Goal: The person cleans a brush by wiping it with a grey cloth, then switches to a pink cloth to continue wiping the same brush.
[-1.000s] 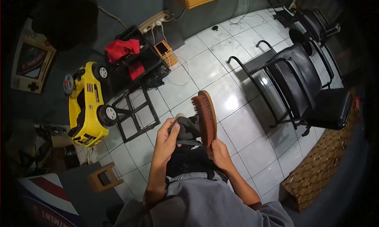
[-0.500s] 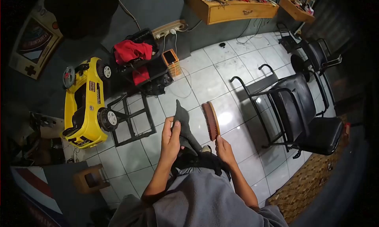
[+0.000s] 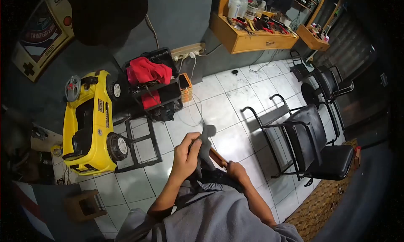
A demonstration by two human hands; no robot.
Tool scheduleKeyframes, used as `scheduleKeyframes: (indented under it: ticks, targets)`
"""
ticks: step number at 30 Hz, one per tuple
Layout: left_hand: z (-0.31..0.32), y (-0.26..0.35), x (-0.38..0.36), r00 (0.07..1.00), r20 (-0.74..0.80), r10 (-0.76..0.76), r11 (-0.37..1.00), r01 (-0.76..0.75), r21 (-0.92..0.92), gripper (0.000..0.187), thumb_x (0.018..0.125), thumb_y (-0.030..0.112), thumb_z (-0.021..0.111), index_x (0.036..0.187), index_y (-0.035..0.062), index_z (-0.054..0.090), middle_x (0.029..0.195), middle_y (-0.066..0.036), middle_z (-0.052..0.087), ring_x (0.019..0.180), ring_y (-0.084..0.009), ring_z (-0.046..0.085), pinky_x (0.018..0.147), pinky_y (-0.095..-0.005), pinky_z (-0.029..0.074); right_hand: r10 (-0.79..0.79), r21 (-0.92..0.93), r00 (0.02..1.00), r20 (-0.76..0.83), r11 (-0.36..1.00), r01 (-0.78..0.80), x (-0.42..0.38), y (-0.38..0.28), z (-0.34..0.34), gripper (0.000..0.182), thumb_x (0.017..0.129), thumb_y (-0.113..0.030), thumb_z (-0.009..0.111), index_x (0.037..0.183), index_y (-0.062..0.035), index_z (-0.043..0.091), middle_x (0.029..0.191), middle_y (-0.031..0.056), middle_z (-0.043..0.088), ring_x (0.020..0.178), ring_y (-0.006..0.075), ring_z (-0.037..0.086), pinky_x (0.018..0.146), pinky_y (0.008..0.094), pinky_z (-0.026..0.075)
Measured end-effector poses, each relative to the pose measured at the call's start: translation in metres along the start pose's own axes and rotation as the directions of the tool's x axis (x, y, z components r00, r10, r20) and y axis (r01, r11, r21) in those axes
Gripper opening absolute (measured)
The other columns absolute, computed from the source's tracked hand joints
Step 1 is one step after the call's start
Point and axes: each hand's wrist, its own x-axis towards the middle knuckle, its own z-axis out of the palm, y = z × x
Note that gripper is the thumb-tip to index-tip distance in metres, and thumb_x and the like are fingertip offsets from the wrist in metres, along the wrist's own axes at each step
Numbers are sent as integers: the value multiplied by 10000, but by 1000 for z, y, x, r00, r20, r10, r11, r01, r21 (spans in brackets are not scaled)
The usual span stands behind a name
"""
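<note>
Grey cloth (image 3: pixel 205 151) centre, above tiled floor (image 3: pixel 216 109). Left hand (image 3: pixel 186 156): fingers pinch its left side, apparently leaving right side free. Right hand (image 3: pixel 236 172): fingers grip near end of brush (image 3: pixel 218 157), apparently keeping knuckles clear. Black chair (image 3: pixel 307 137) right, apart.

The held cloth (image 3: pixel 203 153) looks matt, the brush (image 3: pixel 218 157) smooth wood, the sweater (image 3: pixel 214 216) at six o'clock matt fabric, the car (image 3: pixel 103 130) at nine glossy plastic, the drawer (image 3: pixel 259 45) at one smooth wood, the mat (image 3: pixel 315 209) at four rough weave, and the floor (image 3: pixel 210 95) shiny, smooth tile.
</note>
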Motion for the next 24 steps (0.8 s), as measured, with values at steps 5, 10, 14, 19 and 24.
scheduleKeyframes:
  ticks: [5,10,14,19,24]
  targets:
    - [-24,-6,3,943,40,-329,927,331,-176,182,945,173,484,978,-2,517,648,2,457,602,-74,424,563,-227,381,120,185,977,-174,979,-88,13,-5,14,556,945,-442,372,838,63,579,715,250,604,710,361,621,643,436,461]
    - [-29,-43,5,982,-44,-184,982,181,-60,170,957,203,463,1001,45,507,604,39,445,402,-22,360,343,-203,283,97,847,995,-38,531,-19,-5,-79,-22,393,974,-357,364,779,-38,485,593,-20,382,527,85,366,476,253,336]
    - [-31,-26,15,965,53,-258,963,261,-65,164,936,140,466,1004,-2,513,780,-113,572,712,-131,533,652,-273,434,-352,670,913,-207,629,394,-4,-103,-23,330,966,-302,362,817,-25,462,654,30,443,581,141,428,533,278,377]
    - [-44,-17,32,996,91,-1,995,10,-98,167,942,148,469,1015,3,506,783,-86,554,721,-111,514,664,-247,417,-230,126,966,-114,962,244,41,-55,16,419,951,-368,375,892,13,539,742,227,610,691,391,603,631,474,453]
    - [-39,-17,30,989,48,-140,940,148,-306,197,964,184,443,1011,-1,487,800,4,462,738,-66,406,669,-200,360,104,-121,989,103,988,-91,31,-18,16,545,930,-459,378,867,40,587,815,287,604,799,406,603,708,456,462]
